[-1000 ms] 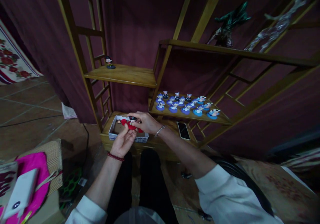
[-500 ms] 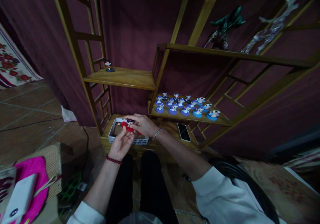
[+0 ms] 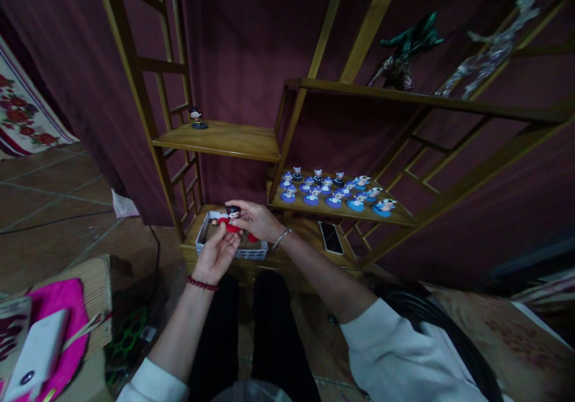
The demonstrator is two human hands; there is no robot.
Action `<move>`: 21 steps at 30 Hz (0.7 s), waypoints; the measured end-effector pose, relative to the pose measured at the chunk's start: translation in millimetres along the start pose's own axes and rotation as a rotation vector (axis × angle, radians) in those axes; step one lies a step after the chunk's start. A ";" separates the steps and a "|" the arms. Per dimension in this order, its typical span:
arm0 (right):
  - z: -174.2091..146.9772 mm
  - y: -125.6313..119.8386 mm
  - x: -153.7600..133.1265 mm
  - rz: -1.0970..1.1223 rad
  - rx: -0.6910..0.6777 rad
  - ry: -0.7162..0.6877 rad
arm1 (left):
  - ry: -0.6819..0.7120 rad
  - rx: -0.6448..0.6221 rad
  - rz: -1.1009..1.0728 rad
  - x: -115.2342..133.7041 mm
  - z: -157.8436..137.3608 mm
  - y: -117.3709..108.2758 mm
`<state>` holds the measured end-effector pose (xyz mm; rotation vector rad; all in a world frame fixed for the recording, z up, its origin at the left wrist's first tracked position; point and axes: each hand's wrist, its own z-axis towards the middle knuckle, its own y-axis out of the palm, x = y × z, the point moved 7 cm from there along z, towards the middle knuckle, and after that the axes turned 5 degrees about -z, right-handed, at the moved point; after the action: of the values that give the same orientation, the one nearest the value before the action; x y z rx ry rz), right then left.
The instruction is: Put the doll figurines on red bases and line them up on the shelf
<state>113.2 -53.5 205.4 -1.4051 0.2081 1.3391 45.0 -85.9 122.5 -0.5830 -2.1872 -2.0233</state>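
Both hands hold a small black-haired figurine point(image 3: 232, 212) with a red base, above a shallow white box point(image 3: 252, 251) on the low wooden ledge. My left hand point(image 3: 218, 252) pinches the red base from below and in front. From the right, my right hand point(image 3: 256, 219) closes its thumb and fingers on the figurine's side. Inside the box, partly covered by my hands, lie another small figurine point(image 3: 214, 222) and something red point(image 3: 252, 238). A dark-haired figurine point(image 3: 196, 118) on a black base stands on the upper left shelf point(image 3: 233, 138).
Several purple- and blue-based figurines point(image 3: 335, 198) stand in rows on the right shelf. A phone point(image 3: 330, 237) lies on the ledge below them. Green and clear statues point(image 3: 404, 51) occupy the top shelf. At lower left a white power bank point(image 3: 36, 354) rests on pink cloth point(image 3: 74, 318).
The figurine in my hands has tipped more upright, and its head shows more clearly. My right hand's fingers have shifted slightly up around it.
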 end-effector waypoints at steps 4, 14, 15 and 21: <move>0.6 1.5 3.2 0.039 0.003 0.011 | 0.025 0.013 0.026 1.9 -2.6 1.3; -9.3 -2.3 -13.8 -0.098 0.057 -0.056 | 0.081 0.104 -0.015 0.3 -5.6 -1.6; -10.3 -2.8 -14.7 -0.104 0.067 -0.055 | 0.087 0.099 -0.022 -0.1 -5.1 -2.0; -15.8 -2.5 -7.9 -0.092 0.135 -0.014 | 0.133 0.053 -0.014 -1.3 -3.4 -0.7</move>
<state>121.5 -68.9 208.6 -1.2767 0.2179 1.2360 45.4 -89.6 121.7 -0.4146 -2.1659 -1.9438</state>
